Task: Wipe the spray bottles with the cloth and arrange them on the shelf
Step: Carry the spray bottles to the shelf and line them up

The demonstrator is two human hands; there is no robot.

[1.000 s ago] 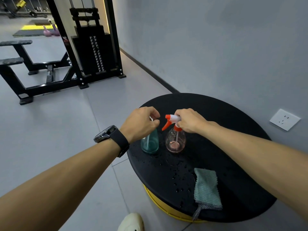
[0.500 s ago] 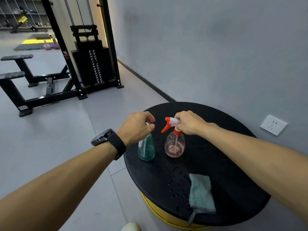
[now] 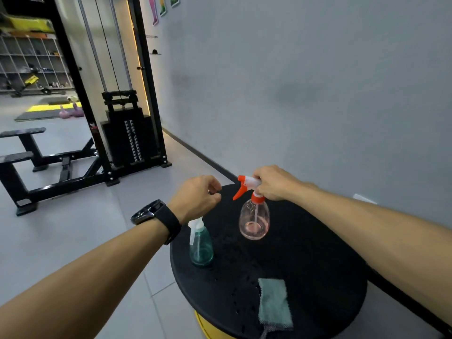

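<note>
A pink clear spray bottle (image 3: pixel 254 221) with an orange and white head hangs just above the round black table (image 3: pixel 318 260). My right hand (image 3: pixel 275 183) grips that head from the right. A teal spray bottle (image 3: pixel 201 248) with a white head stands on the table near its left edge. My left hand (image 3: pixel 198 196) hovers above it, fingers curled, holding nothing. A green cloth (image 3: pixel 275 303) lies flat at the table's near edge.
Water drops speckle the table top, which sits on a yellow base (image 3: pixel 208 325). A grey wall runs close on the right. A black cable machine (image 3: pixel 127 133) and bench (image 3: pixel 24 155) stand to the left. A cubby shelf (image 3: pixel 31 62) is far back left.
My left hand has let go of the teal bottle's head and risen above it. My right hand has lifted the pink bottle off the table. The view tilted up.
</note>
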